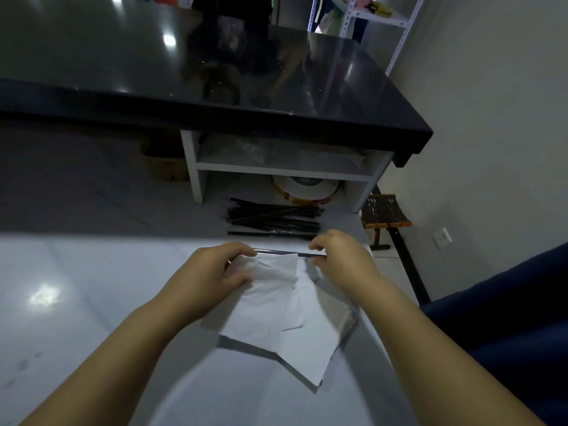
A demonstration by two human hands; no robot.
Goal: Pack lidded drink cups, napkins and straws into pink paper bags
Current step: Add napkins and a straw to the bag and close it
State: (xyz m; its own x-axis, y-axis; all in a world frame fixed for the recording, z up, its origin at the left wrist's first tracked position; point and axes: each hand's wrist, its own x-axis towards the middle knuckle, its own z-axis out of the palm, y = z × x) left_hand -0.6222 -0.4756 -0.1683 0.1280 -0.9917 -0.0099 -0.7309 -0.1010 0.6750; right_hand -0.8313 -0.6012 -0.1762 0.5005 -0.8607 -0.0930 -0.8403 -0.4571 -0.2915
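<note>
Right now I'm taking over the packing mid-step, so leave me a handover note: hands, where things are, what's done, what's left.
Left hand: grips one end of a single straw, with a crumpled napkin against its fingers.
Right hand: pinches the straw's other end.
Flat napkins lie on the white counter beneath the hands; the straw pile lies just beyond them.
Done: one straw and one napkin are in hand.
Left: no cup or pink bag is in view, so nothing looks packed yet.
</note>
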